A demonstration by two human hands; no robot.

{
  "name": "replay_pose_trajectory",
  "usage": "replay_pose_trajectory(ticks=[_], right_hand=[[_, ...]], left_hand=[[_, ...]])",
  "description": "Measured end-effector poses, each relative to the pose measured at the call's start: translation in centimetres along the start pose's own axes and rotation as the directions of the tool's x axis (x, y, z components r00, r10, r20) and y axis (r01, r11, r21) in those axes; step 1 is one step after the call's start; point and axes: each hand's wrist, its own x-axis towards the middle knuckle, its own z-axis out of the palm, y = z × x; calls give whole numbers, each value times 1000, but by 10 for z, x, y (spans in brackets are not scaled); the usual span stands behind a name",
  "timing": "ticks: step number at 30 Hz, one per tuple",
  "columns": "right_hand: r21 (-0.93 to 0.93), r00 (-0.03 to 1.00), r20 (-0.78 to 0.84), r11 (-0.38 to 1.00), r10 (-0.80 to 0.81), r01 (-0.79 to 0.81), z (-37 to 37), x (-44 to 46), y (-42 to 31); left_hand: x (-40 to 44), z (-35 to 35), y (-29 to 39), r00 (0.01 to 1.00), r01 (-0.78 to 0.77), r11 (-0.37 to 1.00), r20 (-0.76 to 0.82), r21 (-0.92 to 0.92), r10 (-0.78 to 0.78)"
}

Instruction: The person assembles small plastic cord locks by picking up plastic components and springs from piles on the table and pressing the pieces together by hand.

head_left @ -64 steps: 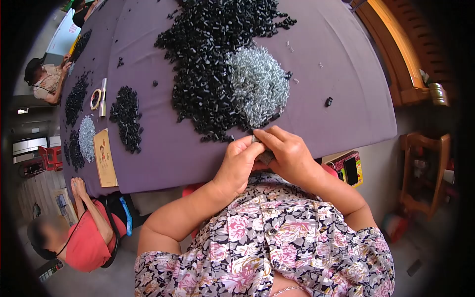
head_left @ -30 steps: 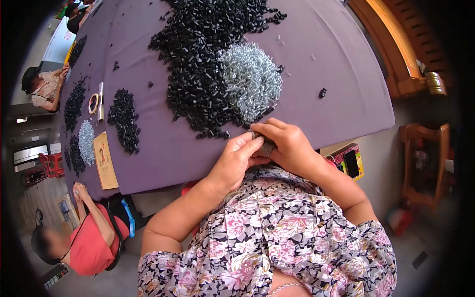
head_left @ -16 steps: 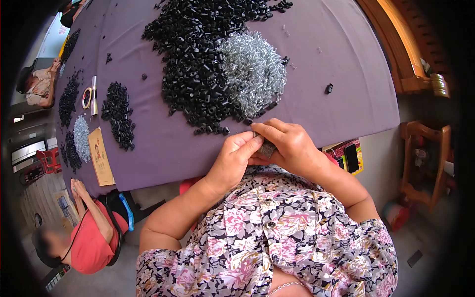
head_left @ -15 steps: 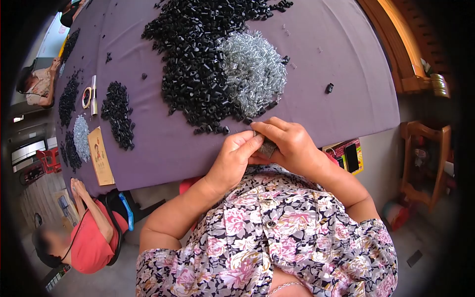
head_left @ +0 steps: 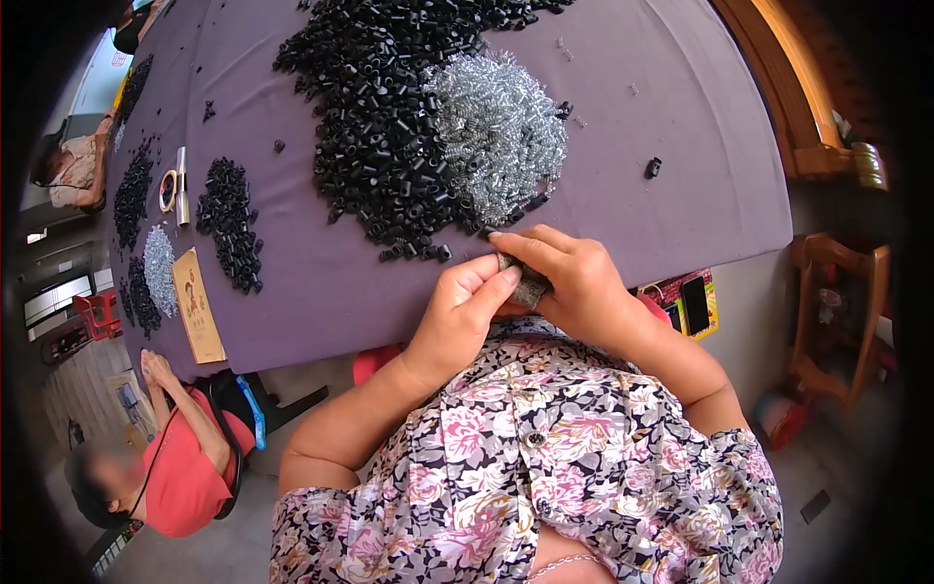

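Note:
At the near table edge my left hand [head_left: 461,304] is closed, its thumb pressed against the fingers; what lies in that pinch is too small to make out. My right hand [head_left: 581,277] meets it, fingers curled around a rough grey-brown piece [head_left: 526,288] that looks like cloth. The right fingertips reach close to the edge of a big heap of short black plastic tubes [head_left: 379,146]. Against that heap lies a pile of small silvery coil springs [head_left: 501,136], just beyond my hands.
A lone black tube [head_left: 653,168] lies to the right, a smaller black heap [head_left: 230,224] to the left. Nearby are a tape roll [head_left: 168,191] and a tan printed card [head_left: 197,307]. A co-worker in a red top [head_left: 185,467] sits at left. A wooden chair [head_left: 837,311] stands right.
My hands stay together at the table edge. The right fingers have shifted slightly, and more of the grey-brown piece shows between the hands. The whole view has moved a little.

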Motion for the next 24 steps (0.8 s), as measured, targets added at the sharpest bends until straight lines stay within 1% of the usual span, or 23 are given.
replay_pose_trajectory(ticks=[2, 5, 8, 11, 14, 17, 20, 24], right_hand=[[-140, 998, -33, 989, -58, 53, -1, 0, -3], [-268, 993, -40, 959, -107, 93, -1, -1, -7], [-318, 990, -34, 941, -133, 116, -2, -2, -9], [-300, 992, -24, 947, -126, 113, -2, -2, -7], [-300, 993, -36, 949, -115, 99, 0, -2, -7], [-132, 998, -49, 991, -41, 34, 0, -1, -8], [153, 996, -27, 985, 80, -75, 1, 3, -6], [147, 996, -93, 989, 15, -1, 8, 2, 3]], left_hand=[[1, 4, -1, 999, -9, 1000, -37, -14, 8], [3, 7, -3, 997, -28, 1000, -75, 12, 28], [4, 4, -10, 992, -87, 986, -79, 140, 99], [5, 7, -8, 990, -82, 985, -103, 152, 98], [7, 8, -8, 990, -56, 997, -126, 51, 62], [7, 5, -6, 986, -20, 999, -165, -29, 15], [9, 5, -7, 986, -80, 972, -163, -223, 43], [9, 5, -9, 991, -64, 951, -133, -302, 24]])
